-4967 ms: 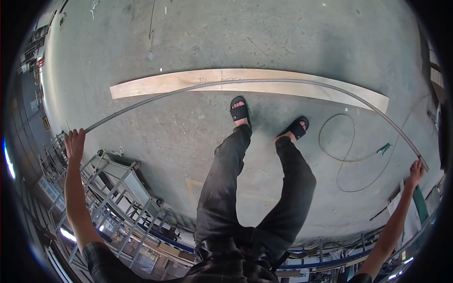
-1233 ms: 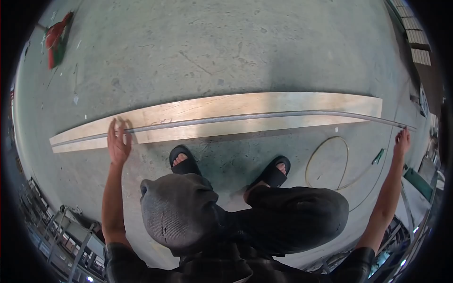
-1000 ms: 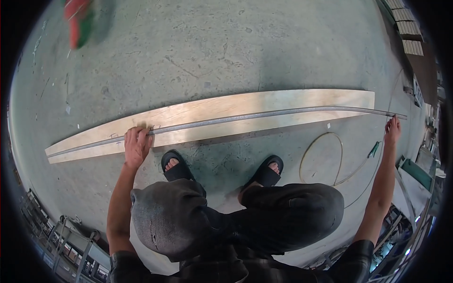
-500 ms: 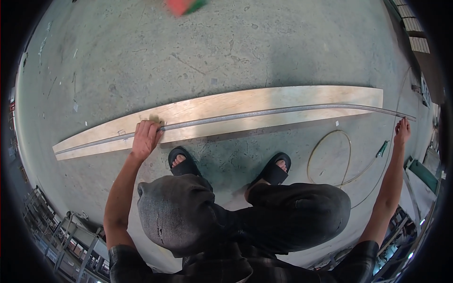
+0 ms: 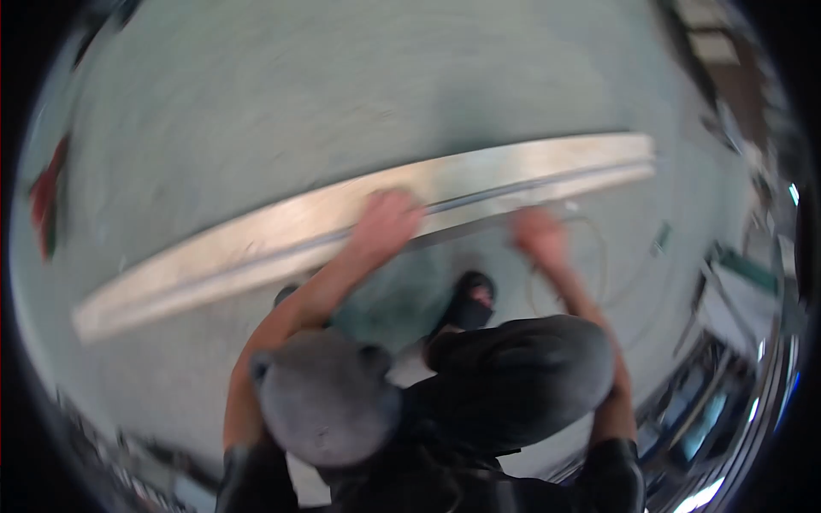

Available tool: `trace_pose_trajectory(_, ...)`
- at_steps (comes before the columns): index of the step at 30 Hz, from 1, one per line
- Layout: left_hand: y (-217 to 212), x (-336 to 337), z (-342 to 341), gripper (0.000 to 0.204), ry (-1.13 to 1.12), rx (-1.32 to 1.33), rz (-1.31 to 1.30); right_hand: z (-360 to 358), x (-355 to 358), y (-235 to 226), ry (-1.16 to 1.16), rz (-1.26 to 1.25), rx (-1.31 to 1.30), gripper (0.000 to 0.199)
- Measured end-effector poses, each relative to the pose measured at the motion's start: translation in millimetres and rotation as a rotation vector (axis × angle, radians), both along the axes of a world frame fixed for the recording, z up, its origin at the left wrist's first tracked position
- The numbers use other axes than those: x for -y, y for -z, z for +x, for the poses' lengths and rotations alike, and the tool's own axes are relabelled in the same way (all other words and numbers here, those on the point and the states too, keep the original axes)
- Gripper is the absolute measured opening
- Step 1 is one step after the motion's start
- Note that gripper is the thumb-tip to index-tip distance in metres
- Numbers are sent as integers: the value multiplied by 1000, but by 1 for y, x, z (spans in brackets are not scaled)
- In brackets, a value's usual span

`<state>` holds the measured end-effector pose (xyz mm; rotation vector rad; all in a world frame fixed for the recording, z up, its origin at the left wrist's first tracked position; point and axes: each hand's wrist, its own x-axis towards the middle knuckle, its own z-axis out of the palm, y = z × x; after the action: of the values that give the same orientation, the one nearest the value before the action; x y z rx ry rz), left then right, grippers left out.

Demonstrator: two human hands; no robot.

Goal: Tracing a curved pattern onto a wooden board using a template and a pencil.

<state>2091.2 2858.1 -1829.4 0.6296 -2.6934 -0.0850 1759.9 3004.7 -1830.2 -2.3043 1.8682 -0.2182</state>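
A long pale wooden board (image 5: 291,218), tapered toward its left end, lies on the floor in front of my feet. Along it runs a thin grey metal tube (image 5: 487,192). My left hand (image 5: 389,221) is over the tube near the middle of the board, its fingers smeared by motion. I cannot tell whether it grips the tube or slides along it. Just off the board's near edge, right of centre, is my right hand (image 5: 539,235), apart from the tube. Its fingers are blurred too, and nothing shows in it.
A thin hose or cable (image 5: 603,274) lies looped on the floor at the right, with a small green object (image 5: 661,238) beside it. A blurred red and green thing (image 5: 49,201) is at the far left. Frames and shelving (image 5: 727,376) stand at the lower right.
My right hand has let go of the tube's right end and come inward. My left hand has moved right along the board. The view has turned and blurred.
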Motion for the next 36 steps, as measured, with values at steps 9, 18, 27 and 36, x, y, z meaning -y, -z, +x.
trace_pose_trajectory(9, -87, -72, 168, 54, -395, 405, 195, 14, 40, 14, -18, -2, -27, 92)
trace_pose_trajectory(18, -82, -88, 186, 65, -354, 532, 177, -66, 44, 4, 254, 77, -180, 86)
trace_pose_trajectory(27, -42, -65, 20, 77, -243, 455, 277, 18, 23, 1, 10, 138, 26, 90)
trace_pose_trajectory(36, -46, -77, 24, 79, -270, 363, 274, -66, 16, 24, 303, 152, -125, 86)
